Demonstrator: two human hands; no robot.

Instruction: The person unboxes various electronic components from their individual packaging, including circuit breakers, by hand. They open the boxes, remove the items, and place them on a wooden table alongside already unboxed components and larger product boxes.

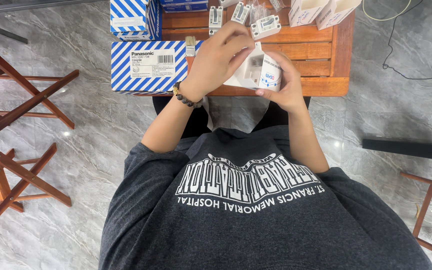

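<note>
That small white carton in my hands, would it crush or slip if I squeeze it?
The small white carton looks like thin card, so probably light and easily dented. Both the left hand and right hand wrap it, so slipping seems unlikely. Its flat sides shouldn't roll.

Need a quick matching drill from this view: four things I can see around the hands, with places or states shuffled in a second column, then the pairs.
1. small white box
2. blue-and-white striped carton
3. bead bracelet
4. black cable

A. on the grey floor, right of the table
B. around the left wrist
C. held in both hands
D. lying on the wooden table's left end

Pairs: 1-C, 2-D, 3-B, 4-A
</note>
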